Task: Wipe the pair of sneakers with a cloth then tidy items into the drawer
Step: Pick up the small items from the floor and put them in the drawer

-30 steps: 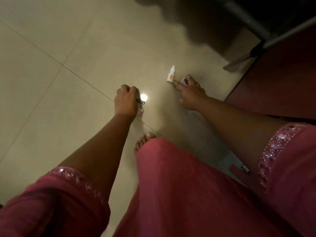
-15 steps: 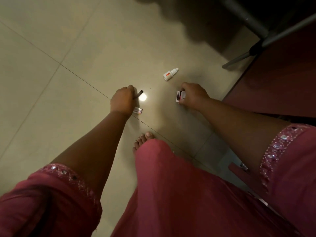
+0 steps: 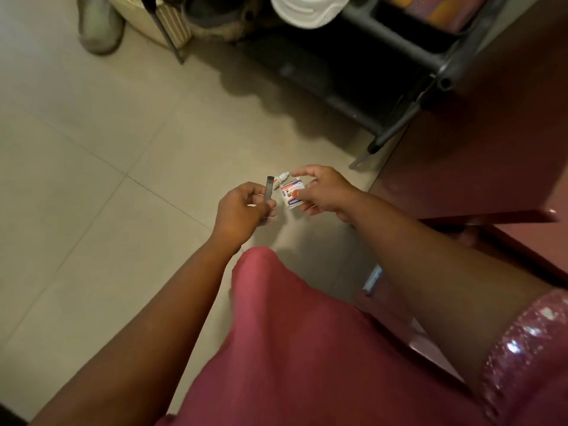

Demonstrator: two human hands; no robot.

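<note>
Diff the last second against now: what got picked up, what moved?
Both hands came up off the floor tiles. The right hand took hold of the small printed box it was reaching for and lifted it. The left hand raised its dark stick, now upright. The white dropper bottle, which tipped over, stays on the floor, ungrasped. The camera tilted up.

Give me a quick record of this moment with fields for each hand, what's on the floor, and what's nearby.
left hand: closed on a slim dark stick, held upright
right hand: pinching a small printed packet, forefinger extended
floor: a small white dropper bottle lies just beyond the hands
nearby: dark rack at top, shoe at top left
</note>
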